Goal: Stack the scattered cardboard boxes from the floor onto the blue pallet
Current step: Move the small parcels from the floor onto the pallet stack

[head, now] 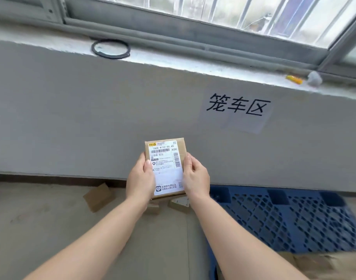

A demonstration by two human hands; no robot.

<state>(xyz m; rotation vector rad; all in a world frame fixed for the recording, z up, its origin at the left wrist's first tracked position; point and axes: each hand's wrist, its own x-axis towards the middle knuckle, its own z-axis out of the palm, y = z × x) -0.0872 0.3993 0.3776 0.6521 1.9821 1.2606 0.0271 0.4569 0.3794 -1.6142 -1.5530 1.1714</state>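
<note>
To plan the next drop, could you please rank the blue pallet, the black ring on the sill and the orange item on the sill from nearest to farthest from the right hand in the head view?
1. blue pallet: just right of and below the right hand, on the floor.
2. orange item: up on the sill, far right.
3. black ring: on the sill, upper left.

Left hand (140,179) and right hand (195,178) are gripping opposite edges of a small flat brown cardboard box (166,168), white label facing up. A blue plastic lattice pallet (290,217) is lying right of the hands; loose brown cardboard boxes (98,197) are lying below-left.
</note>
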